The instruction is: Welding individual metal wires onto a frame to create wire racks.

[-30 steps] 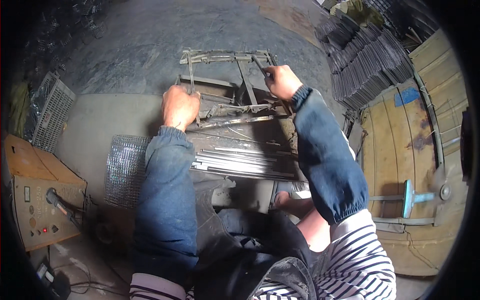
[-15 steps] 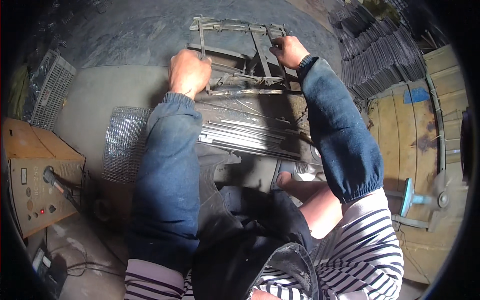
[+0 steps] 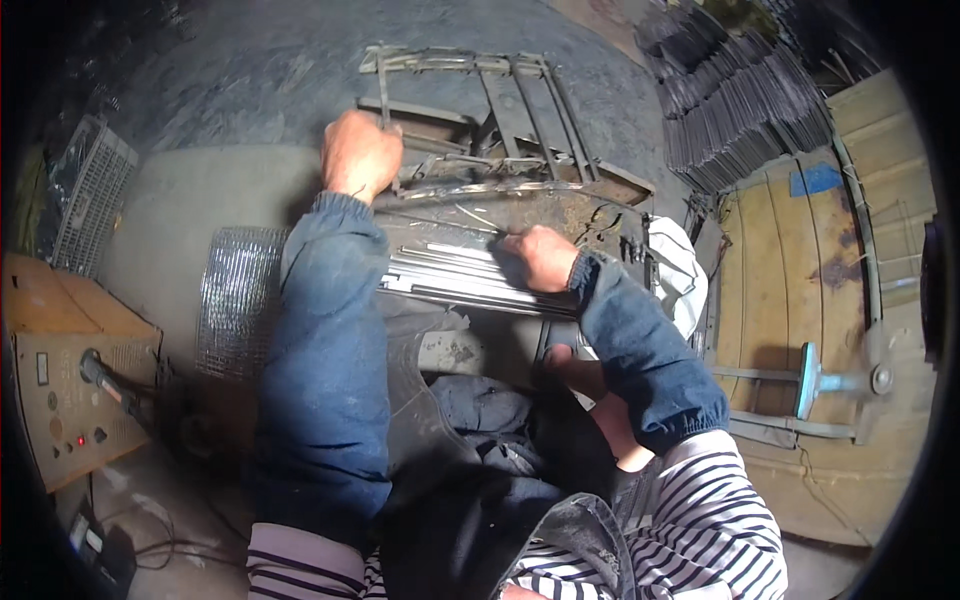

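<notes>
My left hand [image 3: 360,157] is closed round the near part of a flat metal bar [image 3: 383,85] at the left side of a dark metal frame [image 3: 530,110]. This frame, with several crossbars, rests on the worktable ahead of me. Nearer to me, my right hand [image 3: 543,257] is at the right part of a row of thin shiny metal strips [image 3: 450,272]. Its fingers are bent and point left; whether a strip is between them is hidden.
An orange machine [image 3: 80,370] with a lit red lamp stands at left. Wire mesh [image 3: 238,300] lies left of my left sleeve. Stacked dark metal pieces [image 3: 745,100] are at the far right, near yellowish boards [image 3: 775,260] and a light-blue metal part [image 3: 808,380]. White cloth [image 3: 677,270] hangs beside the table.
My right hand has let go of the frame's right side and come back toward me, down to the strips. My left hand stays on its bar.
</notes>
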`<state>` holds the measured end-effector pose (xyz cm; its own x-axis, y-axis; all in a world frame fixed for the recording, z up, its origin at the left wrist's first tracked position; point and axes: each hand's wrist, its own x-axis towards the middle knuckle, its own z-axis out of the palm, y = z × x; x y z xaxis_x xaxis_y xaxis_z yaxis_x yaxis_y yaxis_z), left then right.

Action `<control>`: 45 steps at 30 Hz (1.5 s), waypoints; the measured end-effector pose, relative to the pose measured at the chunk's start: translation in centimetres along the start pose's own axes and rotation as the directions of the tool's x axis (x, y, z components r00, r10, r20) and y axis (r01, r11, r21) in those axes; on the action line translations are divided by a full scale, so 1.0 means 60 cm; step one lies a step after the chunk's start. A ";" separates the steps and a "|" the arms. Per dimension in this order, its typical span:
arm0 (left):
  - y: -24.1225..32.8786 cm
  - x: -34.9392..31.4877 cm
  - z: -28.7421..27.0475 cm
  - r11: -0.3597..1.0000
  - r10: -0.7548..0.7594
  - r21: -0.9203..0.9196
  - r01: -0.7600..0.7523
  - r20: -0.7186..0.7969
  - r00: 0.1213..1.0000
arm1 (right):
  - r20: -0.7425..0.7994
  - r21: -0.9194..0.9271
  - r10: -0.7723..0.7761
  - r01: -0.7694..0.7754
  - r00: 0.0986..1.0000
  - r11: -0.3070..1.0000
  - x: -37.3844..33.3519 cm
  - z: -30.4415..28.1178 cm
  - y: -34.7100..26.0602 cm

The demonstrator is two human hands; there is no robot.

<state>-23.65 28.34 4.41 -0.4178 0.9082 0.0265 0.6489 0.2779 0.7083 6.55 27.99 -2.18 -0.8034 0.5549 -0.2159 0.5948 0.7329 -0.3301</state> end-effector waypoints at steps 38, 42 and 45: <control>-0.001 0.017 0.021 1.000 0.002 -0.006 -0.002 -0.039 0.999 | -0.253 -0.156 0.152 -0.195 0.955 0.968 0.240 -0.230 0.042; -0.022 0.018 0.007 1.000 -0.016 -0.005 0.016 -0.040 0.999 | -0.413 -0.096 -0.174 0.147 0.894 0.984 0.170 -0.195 -0.032; -0.003 0.009 -0.002 0.999 -0.047 -0.008 0.047 0.003 0.999 | -0.227 0.016 -0.253 0.263 0.941 0.965 0.072 -0.113 -0.094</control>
<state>-24.08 28.72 4.39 -0.4460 0.8950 -0.0092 0.6231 0.3179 0.7146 -0.13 28.92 4.98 -0.9004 0.4259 0.0889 0.3620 0.8466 -0.3901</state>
